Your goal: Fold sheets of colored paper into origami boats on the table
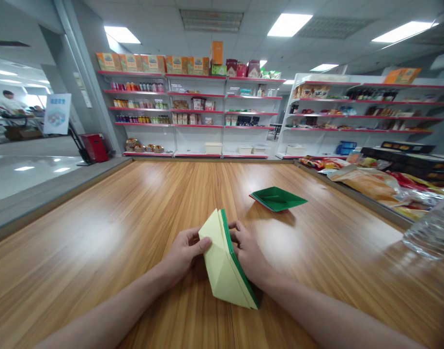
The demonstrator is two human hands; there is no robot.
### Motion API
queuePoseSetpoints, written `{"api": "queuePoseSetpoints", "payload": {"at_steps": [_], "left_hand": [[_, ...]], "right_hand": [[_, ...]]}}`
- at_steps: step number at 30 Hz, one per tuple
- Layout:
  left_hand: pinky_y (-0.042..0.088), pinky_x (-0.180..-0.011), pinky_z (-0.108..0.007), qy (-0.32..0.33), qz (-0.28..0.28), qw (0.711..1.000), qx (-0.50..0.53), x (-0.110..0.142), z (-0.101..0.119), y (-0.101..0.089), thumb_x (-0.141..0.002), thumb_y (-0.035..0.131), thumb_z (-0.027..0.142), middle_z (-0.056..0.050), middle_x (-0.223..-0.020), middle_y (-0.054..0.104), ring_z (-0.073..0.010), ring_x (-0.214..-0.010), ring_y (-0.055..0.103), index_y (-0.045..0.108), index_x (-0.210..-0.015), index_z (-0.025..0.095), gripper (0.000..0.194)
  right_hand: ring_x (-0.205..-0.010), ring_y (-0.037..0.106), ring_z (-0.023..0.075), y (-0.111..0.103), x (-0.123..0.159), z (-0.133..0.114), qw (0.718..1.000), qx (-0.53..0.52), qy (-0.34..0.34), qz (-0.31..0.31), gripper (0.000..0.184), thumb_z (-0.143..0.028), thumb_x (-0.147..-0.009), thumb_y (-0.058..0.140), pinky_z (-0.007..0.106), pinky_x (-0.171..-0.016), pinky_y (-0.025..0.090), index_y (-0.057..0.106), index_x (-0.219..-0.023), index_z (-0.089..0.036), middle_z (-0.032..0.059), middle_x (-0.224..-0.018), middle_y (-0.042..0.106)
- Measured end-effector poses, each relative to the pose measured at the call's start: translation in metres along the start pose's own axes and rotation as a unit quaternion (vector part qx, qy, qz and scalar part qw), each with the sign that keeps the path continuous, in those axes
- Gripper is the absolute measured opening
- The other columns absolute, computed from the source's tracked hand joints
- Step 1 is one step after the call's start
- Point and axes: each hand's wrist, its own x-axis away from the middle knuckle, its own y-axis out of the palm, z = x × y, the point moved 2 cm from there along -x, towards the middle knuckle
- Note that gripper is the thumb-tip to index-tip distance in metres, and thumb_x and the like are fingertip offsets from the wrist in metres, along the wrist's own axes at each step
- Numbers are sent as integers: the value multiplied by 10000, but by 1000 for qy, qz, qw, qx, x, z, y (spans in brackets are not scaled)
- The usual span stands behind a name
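A folded paper piece [223, 264], pale yellow on one face with a green edge, stands on edge on the wooden table [116, 232] right in front of me. My left hand [183, 252] pinches its left side with thumb and fingers closed on the paper. On the other side my right hand [249, 252] grips the green face, fingers curled over the top fold. A finished green folded paper [278, 198], with a red sheet showing under it, lies flat farther back to the right.
Snack bags [374, 182] and a clear plastic bottle [430, 232] lie along the table's right edge. Store shelves [192, 111] with boxes and bottles line the back wall. A red cart [94, 147] stands far left, and a person [9, 104] is in the distance.
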Motion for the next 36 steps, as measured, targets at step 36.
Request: {"api": "queuePoseSetpoints", "payload": {"at_steps": [36], "left_hand": [[496,-748,-331,128,155,973,-109,9,23,9,-833,561,455,-115,-1050,654,-241,-892,631,497,-1170,156,456]], "right_hand": [[-1006,591,207,1,2,-3,956,-269,39,-108,446,-599,-862,435,373,-871,464,539,-1055,-211,82,-1079,609]]}}
